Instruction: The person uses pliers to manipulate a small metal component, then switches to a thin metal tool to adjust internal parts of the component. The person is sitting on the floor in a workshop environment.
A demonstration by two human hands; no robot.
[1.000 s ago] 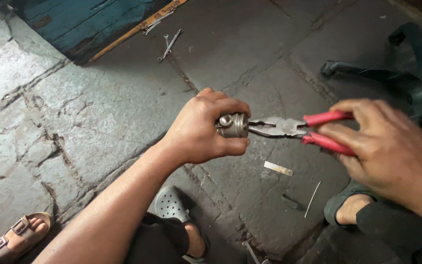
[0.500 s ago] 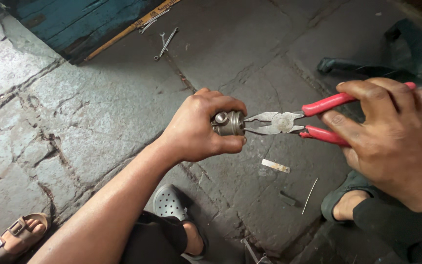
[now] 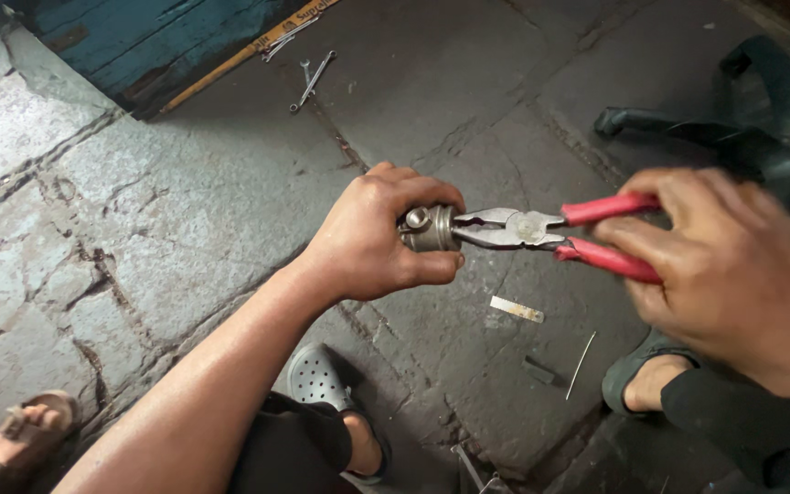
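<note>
While clenched in both grips, pliers [image 3: 523,229] level, nose leftward on metal cylinder [image 3: 432,229].

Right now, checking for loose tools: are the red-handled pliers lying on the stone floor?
No, the right hand holds the red-handled pliers in the air, nose at the metal part.
</note>
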